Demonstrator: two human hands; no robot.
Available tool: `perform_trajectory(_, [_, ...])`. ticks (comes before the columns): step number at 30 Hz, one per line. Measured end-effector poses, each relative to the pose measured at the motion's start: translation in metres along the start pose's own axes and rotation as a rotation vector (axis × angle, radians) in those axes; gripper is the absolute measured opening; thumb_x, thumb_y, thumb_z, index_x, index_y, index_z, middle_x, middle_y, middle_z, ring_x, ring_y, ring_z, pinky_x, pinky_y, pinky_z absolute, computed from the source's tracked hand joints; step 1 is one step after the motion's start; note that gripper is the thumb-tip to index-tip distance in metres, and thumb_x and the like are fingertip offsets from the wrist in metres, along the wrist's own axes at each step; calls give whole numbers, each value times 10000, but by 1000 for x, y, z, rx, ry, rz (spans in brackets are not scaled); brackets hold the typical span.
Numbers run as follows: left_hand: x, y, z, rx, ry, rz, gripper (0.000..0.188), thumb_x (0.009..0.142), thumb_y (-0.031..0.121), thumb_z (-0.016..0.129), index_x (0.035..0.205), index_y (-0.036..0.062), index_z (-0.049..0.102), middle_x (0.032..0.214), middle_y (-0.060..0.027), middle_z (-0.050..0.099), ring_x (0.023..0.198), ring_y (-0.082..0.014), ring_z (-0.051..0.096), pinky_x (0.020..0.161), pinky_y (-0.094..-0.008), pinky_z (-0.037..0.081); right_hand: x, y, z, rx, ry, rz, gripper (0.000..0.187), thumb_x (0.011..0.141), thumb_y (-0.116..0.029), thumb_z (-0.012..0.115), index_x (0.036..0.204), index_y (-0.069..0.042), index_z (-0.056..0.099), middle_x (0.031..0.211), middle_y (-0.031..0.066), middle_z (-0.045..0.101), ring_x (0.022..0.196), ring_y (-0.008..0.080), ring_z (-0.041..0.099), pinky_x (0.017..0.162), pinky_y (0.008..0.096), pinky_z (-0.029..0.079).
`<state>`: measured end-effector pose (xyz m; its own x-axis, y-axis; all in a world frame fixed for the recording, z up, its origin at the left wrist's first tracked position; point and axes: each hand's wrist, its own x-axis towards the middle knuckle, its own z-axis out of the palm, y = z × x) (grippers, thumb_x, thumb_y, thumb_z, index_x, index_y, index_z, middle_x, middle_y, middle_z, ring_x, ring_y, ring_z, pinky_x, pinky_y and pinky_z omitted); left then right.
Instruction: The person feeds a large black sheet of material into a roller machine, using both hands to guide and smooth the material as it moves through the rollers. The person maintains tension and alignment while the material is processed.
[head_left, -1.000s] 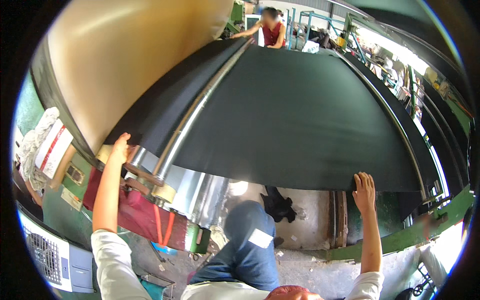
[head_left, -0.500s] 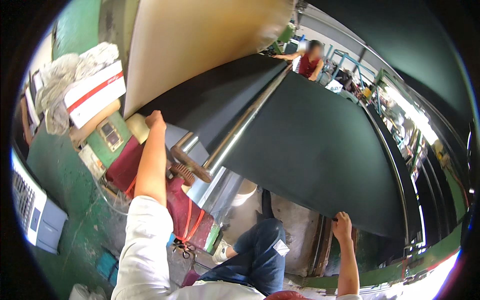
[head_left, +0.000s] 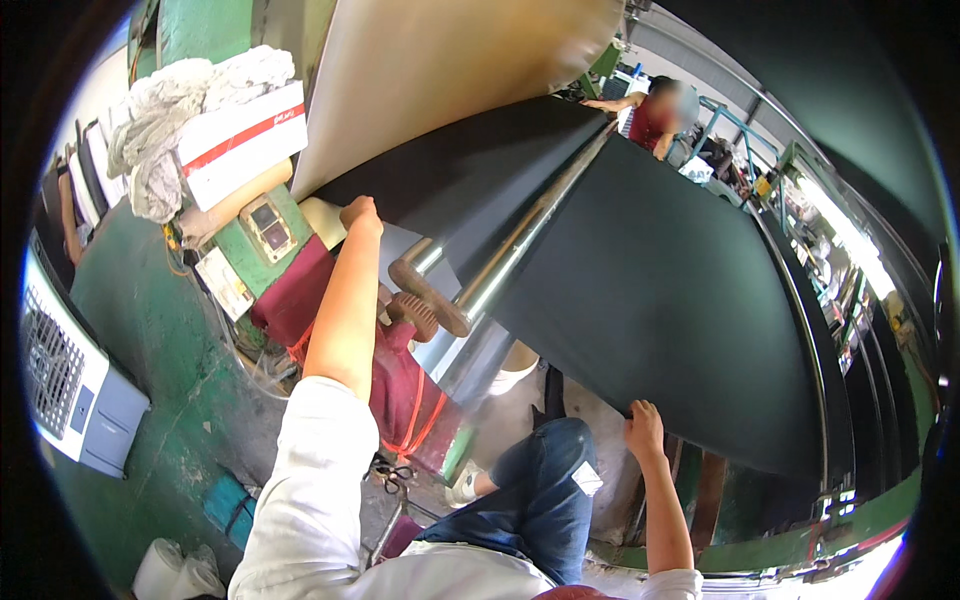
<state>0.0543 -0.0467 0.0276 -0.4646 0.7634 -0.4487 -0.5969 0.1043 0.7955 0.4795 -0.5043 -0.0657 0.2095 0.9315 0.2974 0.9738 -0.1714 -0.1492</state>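
A wide black sheet (head_left: 670,290) slopes away from me, crossed by a shiny metal roller (head_left: 540,218) with a rusty end bracket. Closed at the sheet's far-left border, beside a large tan cylinder (head_left: 430,90), is my left hand (head_left: 361,213); its fingertips are partly hidden. My right hand (head_left: 645,430) is at the near edge of the sheet with curled fingers that seem to pinch it. Below my left forearm, a rusty gear (head_left: 412,316) sits on a dark red machine frame (head_left: 400,400).
Across the sheet a person in a red top (head_left: 655,120) reaches to its far end. A white box (head_left: 245,145) and rags (head_left: 160,110) top the machine at left. Scissors (head_left: 393,476) hang by the red frame. A grey-white crate (head_left: 75,380) stands on the green floor.
My right hand has moved left along the sheet's near edge, toward the roller. The left hand stays at the border near the tan cylinder. The whole view has shifted slightly.
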Motion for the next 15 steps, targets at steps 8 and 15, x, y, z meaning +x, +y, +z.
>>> perform_trajectory(8, [170,48,11,606,-257,363,473,731,143,684,1167,75,514,1216,-144,526,1092,-254,505,963,-419,378,74,-72,-5,185,309,-267,145,644,-28,531,789,-21,522,804,134,511,833,320,501,755,405,416])
perform_trajectory(15, [143,-20,10,240,-781,-16,303,741,165,655,1033,109,598,1031,-49,602,906,-244,564,745,-437,464,40,61,-26,-421,325,47,291,648,-72,604,931,-53,540,899,104,503,911,261,504,758,354,400])
